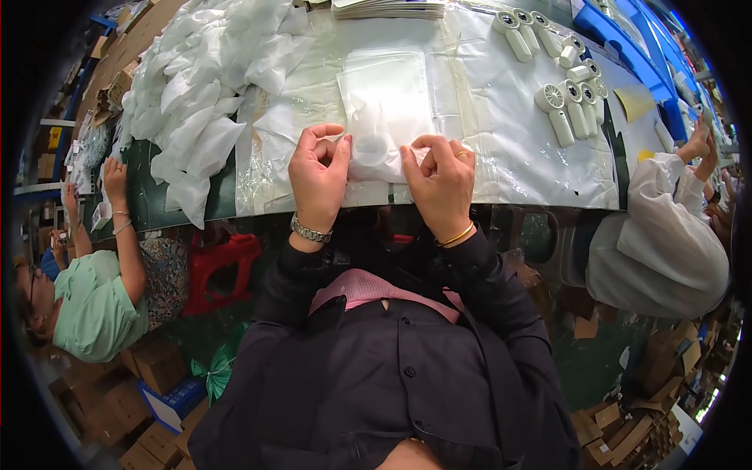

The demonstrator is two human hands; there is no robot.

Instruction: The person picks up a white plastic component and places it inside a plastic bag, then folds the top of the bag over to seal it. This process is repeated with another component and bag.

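Between my hands, near the table's front edge, lies a thin whitish plastic bag (380,163) with a pale round object showing faintly through it. My left hand (319,168) is closed at the bag's left edge, thumb against curled fingers. On the other edge my right hand (441,176) pinches the plastic between thumb and fingers. Just beyond, a stack of flat, frosted bags (395,72) lies partly under the one I hold. Several white handheld fans (558,117) rest in groups to the right.
A large heap of white bagged items (200,86) covers the table's left side. Blue bins (627,47) stand at the far right. Flat sheets (388,8) are stacked at the back. Co-workers sit on both sides, and a red stool (223,270) stands at the left.
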